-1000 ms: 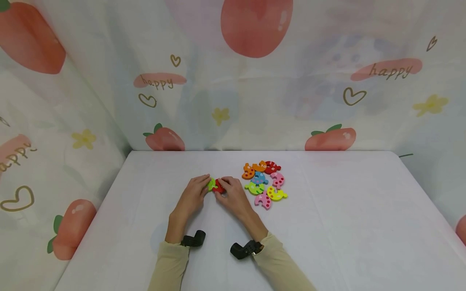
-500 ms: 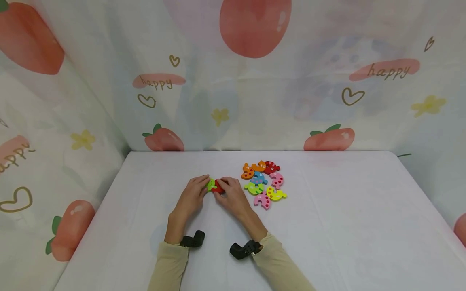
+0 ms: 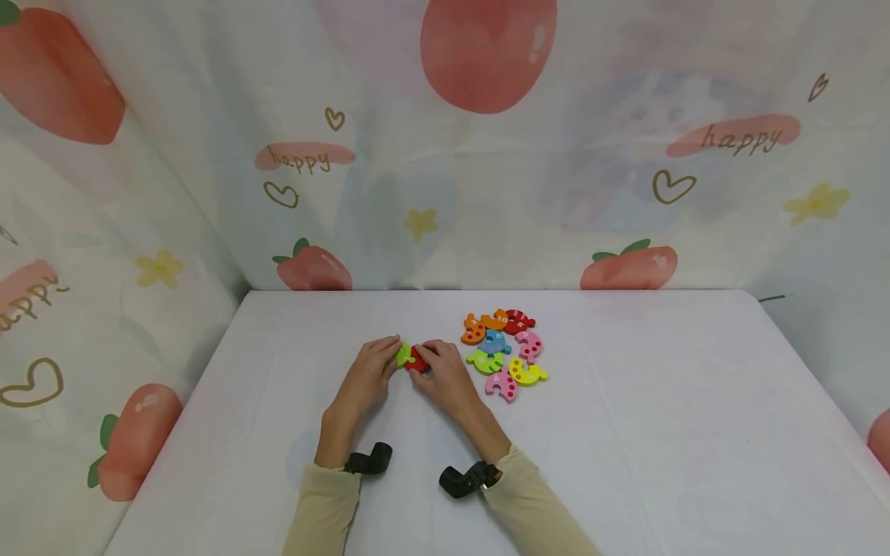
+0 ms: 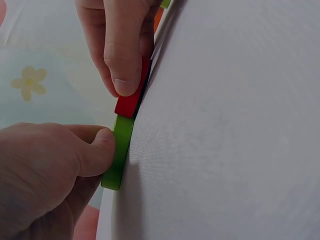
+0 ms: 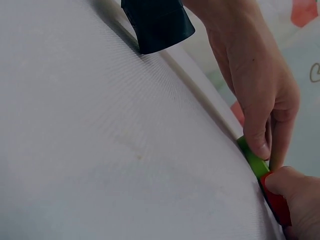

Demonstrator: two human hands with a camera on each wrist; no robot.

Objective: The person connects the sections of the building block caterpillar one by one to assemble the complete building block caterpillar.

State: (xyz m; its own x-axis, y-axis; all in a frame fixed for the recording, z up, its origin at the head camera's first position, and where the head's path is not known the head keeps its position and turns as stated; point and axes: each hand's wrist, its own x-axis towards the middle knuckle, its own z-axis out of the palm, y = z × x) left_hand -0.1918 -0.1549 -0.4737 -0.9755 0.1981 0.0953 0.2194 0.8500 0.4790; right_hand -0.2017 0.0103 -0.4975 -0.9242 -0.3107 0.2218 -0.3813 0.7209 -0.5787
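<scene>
My left hand [image 3: 363,374] pinches a light green puzzle piece [image 3: 402,354] between thumb and fingers. Against it lies a red puzzle piece [image 3: 417,360], which my right hand [image 3: 448,380] grips from the other side. In the left wrist view the green piece [image 4: 119,155] and red piece [image 4: 131,105] meet end to end, both lying on the white cloth, thumbs on their near edges. The right wrist view has the same two pieces, green [image 5: 252,156] beside red [image 5: 276,200]. Fingers cover parts of both.
Right of the hands lies a cluster of curved, animal-shaped, numbered pieces: orange [image 3: 473,330], red [image 3: 518,321], blue [image 3: 494,341], pink [image 3: 502,386], yellow [image 3: 526,372] and green [image 3: 484,361]. A patterned curtain [image 3: 487,193] hangs behind the white table [image 3: 660,432]. Black cameras [image 3: 371,459] sit on both wrists.
</scene>
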